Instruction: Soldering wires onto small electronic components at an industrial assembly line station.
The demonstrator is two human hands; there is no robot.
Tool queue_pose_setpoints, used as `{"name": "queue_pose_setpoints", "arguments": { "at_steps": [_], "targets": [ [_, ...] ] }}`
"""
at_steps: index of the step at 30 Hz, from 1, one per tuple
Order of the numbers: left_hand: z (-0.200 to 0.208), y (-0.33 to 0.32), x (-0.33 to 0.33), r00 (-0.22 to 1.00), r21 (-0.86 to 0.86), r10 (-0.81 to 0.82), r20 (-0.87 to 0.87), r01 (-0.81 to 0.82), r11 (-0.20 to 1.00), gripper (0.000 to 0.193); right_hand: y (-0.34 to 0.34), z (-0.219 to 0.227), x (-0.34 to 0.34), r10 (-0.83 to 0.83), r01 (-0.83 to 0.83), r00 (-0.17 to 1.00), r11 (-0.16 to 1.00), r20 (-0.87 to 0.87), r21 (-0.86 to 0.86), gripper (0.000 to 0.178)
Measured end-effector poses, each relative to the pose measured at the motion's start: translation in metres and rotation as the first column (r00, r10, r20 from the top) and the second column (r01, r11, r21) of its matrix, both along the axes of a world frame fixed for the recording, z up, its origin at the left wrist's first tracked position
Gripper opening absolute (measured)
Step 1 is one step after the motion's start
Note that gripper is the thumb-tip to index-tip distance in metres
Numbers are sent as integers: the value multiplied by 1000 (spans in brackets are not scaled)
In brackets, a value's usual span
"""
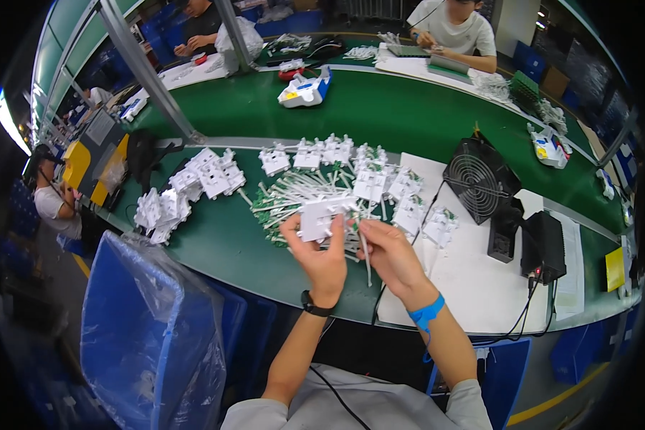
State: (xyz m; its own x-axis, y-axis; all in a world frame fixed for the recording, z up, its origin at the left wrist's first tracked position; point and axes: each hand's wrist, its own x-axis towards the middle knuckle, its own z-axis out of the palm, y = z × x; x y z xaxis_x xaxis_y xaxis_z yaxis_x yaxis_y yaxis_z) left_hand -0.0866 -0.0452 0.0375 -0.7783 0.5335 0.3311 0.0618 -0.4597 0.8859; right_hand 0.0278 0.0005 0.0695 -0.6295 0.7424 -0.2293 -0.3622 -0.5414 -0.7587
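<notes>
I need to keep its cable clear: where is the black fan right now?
In the head view, the black fan stands on the right of the green bench, beyond the right hand, beside a black box.

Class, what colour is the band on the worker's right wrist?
Blue: the wristband shows clearly in the head view.

The left hand (324,259) covers the lower edge of the white plastic part (315,217) in its grip; the thin white piece (365,258) in the right hand (393,258) is too small to identify; the heap of white parts (337,179) hides the green boards (269,208) beneath; the blue bin (150,337) is cut off below.
</notes>
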Motion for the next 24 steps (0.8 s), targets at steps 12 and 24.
{"name": "queue_pose_setpoints", "arguments": {
  "at_steps": [12, 24],
  "targets": [
    [10, -15, -2, 961, -73, -156, 228, 177, 982, 26, 11, -14, 5, -55, 11, 981, 974, 187, 227, 18],
    [13, -19, -9, 915, -103, -290, 279, 329, 939, 23, 15, -6, 17, -113, 18, 970, 917, 214, 399, 19]
  ]
}}
